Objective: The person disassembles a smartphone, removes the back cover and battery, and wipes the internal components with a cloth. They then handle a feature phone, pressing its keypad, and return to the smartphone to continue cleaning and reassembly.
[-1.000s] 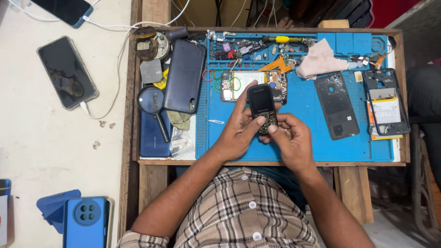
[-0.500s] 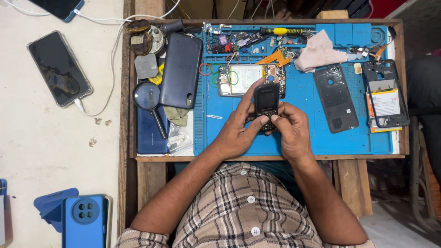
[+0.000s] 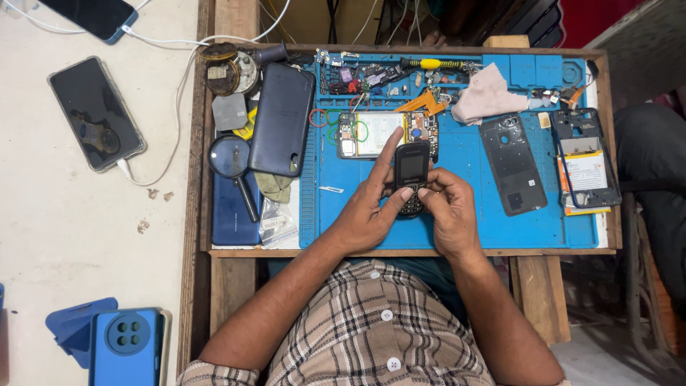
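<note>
**Both hands closing on a small keypad phone over the blue mat**

Head view: the person is holding a small black keypad phone upright above the blue work mat, roughly at the mat's middle and just in front of an opened phone board with its white battery showing. The left hand is wrapping the phone from its left side — the forefinger is stretching up along the phone's edge and the thumb is lying across the keypad. The right hand is closing on the lower right of the phone, its thumb also pressing on the keys. So each grip is narrow and is holding the phone; neither hand is resting on the mat itself.

Around them, the wooden tabletop is carrying much else. A dark phone back cover is lying left of the mat, with a magnifying glass just beside it. To the right of the hands a grey back panel is lying flat, and further right a phone frame with an exposed battery. A pink cloth is sitting near the mat's top edge, close to a yellow-handled screwdriver.

On the pale surface at the far left, a black smartphone is lying with a white cable attached — and a blue phone is showing its round camera cluster.
</note>
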